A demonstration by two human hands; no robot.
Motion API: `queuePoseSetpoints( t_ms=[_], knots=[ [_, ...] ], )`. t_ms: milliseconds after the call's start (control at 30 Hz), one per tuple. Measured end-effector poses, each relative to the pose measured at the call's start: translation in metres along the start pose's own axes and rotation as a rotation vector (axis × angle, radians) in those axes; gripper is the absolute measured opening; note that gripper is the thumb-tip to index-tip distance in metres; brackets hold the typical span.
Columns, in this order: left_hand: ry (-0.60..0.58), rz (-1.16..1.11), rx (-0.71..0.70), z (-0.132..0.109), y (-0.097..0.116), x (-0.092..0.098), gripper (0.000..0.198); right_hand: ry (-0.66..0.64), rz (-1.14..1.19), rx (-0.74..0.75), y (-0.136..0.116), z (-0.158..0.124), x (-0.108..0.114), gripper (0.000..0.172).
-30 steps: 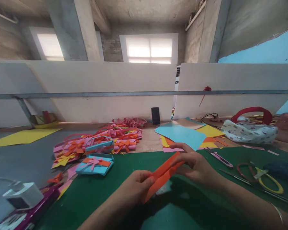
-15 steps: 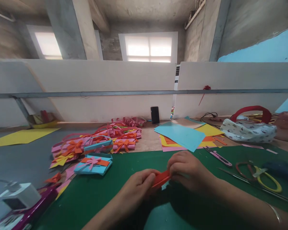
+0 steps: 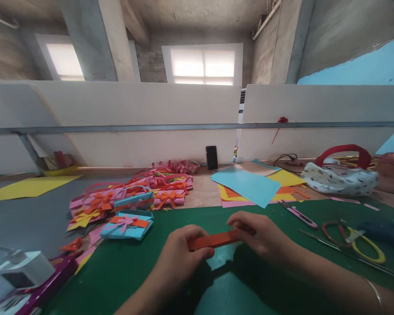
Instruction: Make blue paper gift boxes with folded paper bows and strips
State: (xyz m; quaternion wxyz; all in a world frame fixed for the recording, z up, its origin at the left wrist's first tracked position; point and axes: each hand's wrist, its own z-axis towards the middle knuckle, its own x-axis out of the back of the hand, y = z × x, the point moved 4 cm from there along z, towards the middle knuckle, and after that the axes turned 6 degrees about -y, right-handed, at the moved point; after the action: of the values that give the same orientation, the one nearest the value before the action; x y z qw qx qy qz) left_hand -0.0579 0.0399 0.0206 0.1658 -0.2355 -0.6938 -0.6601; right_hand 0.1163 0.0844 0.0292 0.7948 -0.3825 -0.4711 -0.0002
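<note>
Concrete room [image 3: 197,15]; long white partition [image 3: 151,103]. Brown bench [image 3: 203,190], bearing flat green mat [image 3: 95,280]. Left: heap of pink-and-orange folded-paper pieces [image 3: 170,198]. Centre-right: pale-blue paper sheet [image 3: 248,183]. Left hand [image 3: 180,251], right hand [image 3: 258,231]: each gripping one end of narrow folded orange paper strip [image 3: 218,239], above mat.

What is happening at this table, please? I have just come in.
A person holds a narrow piece of folded orange paper above a green mat. The left hand grips one end between thumb and fingers; the right hand has its fingers at the other end, though how firmly is hard to see. A blue folded paper piece with a pink bow lies to the left, and a cutter to the right.
</note>
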Motion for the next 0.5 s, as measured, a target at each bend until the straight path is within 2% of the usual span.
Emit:
queuePoseSetpoints(
  t_ms=[167, 300, 400, 500],
  knots=[
    [-0.009, -0.297, 0.039, 0.000, -0.006, 0.001, 0.019, 0.027, -0.115, 0.114, -0.006, 0.000, 0.000, 0.018],
    [0.013, -0.349, 0.037, 0.002, -0.011, 0.001, 0.020, 0.024, -0.150, 0.123, 0.001, 0.001, -0.003, 0.010],
    [0.144, -0.243, -0.041, 0.001, -0.009, 0.006, 0.024, 0.023, -0.202, 0.068, 0.008, 0.001, -0.004, 0.008],
    [0.267, 0.097, -0.273, -0.003, 0.000, 0.008, 0.029, 0.010, -0.239, 0.066, 0.008, 0.000, -0.005, 0.011]
  ],
)
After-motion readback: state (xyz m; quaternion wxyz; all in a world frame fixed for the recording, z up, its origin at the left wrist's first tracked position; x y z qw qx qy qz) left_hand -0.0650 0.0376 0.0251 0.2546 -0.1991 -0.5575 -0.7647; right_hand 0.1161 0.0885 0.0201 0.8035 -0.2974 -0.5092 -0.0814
